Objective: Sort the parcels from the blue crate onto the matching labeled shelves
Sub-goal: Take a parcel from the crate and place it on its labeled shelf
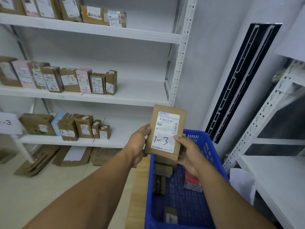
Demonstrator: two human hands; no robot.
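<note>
Fingers (146, 128) of the left hand (138, 142) curl round the left edge of a flat brown cardboard parcel (171, 156). The right hand (189, 152) grips the lower right edge, thumb on the front. The parcel is held upright at centre frame, just above the blue crate (212, 154) at lower right.

Its white shipping label (166, 129) faces the camera, with a printed barcode and "1-3" handwritten in black. A paper sign (6, 123) at the far left edge of the frame also reads "-3", beside the lowest shelf (74, 142). That shelf looks like the matching place.

To do this well, keep the label facing outward, carry the parcel down and left, and stand it at the right end of the row of boxes (82, 126) already there. A two-handed hold probably suits the thin shape until it rests on the board.

The parcel is matte, slim and rectangular with crisp edges, and the label is smoother. The crate is rigid plastic with slotted walls and a mesh floor, and holds a few small boxes (159, 184). The shelves are smooth white boards on a perforated metal upright (181, 47). Parcels on the middle shelf (84, 88) are marked "1-2".
</note>
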